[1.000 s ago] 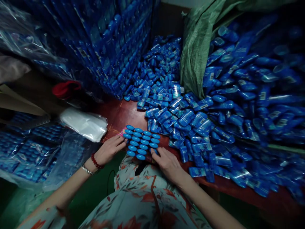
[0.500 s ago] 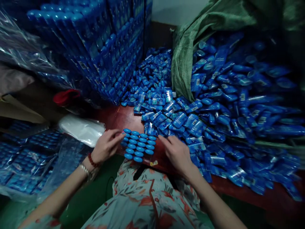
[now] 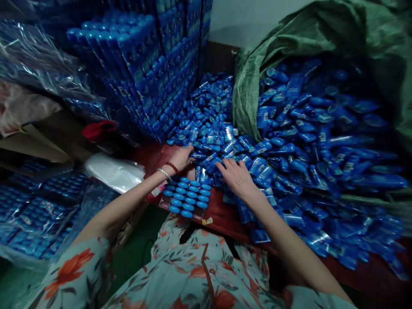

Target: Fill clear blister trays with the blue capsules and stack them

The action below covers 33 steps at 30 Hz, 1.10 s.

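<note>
Several small blue bottles stand upright in a tight block (image 3: 185, 197) near the front edge of the red table, their rounded ends facing up. Beyond the block, my left hand (image 3: 180, 159) reaches to the near edge of a heap of loose blue bottles (image 3: 212, 140). Its thumb and forefinger are apart beside a bottle, and its other fingers are partly hidden. My right hand (image 3: 237, 177) rests over the same heap, fingers spread and fingertips touching bottles. Neither hand visibly grips one.
A large green woven sack (image 3: 246, 94) lies on its side at right, spilling bottles. Tall stacks of packed bottles (image 3: 135, 64) rise at back left. Clear plastic bags (image 3: 114, 171), a red item (image 3: 99, 129) and an open carton (image 3: 38, 148) are at left.
Both hands have left the sides of the bottle block and moved forward to the loose heap. The block stays in place. The view has shifted slightly.
</note>
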### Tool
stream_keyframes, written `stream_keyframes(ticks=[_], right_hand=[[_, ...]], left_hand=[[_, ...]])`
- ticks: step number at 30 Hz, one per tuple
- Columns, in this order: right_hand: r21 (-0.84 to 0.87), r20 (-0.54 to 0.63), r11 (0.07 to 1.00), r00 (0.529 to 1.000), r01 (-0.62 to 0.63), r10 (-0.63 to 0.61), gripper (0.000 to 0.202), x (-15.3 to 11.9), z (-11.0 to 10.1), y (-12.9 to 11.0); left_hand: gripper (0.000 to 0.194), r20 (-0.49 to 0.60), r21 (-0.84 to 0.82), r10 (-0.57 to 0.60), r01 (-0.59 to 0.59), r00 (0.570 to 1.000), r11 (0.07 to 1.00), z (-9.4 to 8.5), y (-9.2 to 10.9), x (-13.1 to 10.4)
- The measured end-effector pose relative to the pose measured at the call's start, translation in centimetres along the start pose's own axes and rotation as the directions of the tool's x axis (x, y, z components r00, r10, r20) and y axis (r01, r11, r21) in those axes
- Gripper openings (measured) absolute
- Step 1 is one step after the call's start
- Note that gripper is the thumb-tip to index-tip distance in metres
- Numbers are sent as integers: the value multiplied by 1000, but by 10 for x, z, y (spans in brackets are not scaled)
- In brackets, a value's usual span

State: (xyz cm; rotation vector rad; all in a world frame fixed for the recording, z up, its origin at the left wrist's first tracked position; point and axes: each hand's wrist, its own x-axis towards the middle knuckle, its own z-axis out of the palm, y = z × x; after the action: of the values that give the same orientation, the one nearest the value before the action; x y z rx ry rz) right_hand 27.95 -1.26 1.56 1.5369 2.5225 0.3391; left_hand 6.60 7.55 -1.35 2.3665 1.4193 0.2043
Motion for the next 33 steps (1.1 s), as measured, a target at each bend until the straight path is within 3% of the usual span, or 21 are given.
stream_keyframes(ticks=[2,5,9,13,15,17,19,20,22,24,26,29,33], right_hand=[[-7,-8,997,997,75,-75,29,-5,6,1],[-29,-38,981,980,192,-193,23,-7,12,5],[-62,-105,958,953,279,-285,22,-2,12,10],[85,-260,939,917,333,-302,26,-5,4,14],[320,-410,905,902,282,-136,26,-15,1,11],[635,-471,753,860,175,197,25,-31,-1,1],[886,-323,459,790,59,522,28,-50,-1,-15],[954,-201,301,769,12,606,31,-60,1,-25],[996,16,57,795,-64,607,34,-79,6,-47],[993,116,-34,853,-115,509,31,-96,12,-67],[994,81,30,885,-107,459,26,-107,20,-85],[964,-142,263,917,43,372,31,-116,30,-100],[796,-368,557,920,236,135,44,-116,41,-103]], left_hand=[[15,-108,-138,-1,-14,994,990,-12,-7,-20],[19,-295,-346,-26,-82,955,935,-36,-17,-70],[25,-238,-357,-104,13,966,934,-60,-29,-153],[21,-170,-357,-129,61,977,932,-49,-29,-206],[19,-193,-354,-155,79,969,932,-32,-24,-213],[18,-251,-330,-165,76,954,941,-13,-19,-212],[18,-305,-261,-112,30,946,965,4,-17,-207],[20,-317,-212,-61,-8,946,977,11,-18,-205],[30,-305,-102,63,-98,950,990,20,-21,-203],[37,-267,-14,170,-180,949,983,21,-25,-201],[37,-220,34,245,-244,944,969,18,-27,-200],[34,-152,89,338,-328,929,941,7,-25,-194],[34,-63,187,447,-429,892,883,-1,-17,-186]])
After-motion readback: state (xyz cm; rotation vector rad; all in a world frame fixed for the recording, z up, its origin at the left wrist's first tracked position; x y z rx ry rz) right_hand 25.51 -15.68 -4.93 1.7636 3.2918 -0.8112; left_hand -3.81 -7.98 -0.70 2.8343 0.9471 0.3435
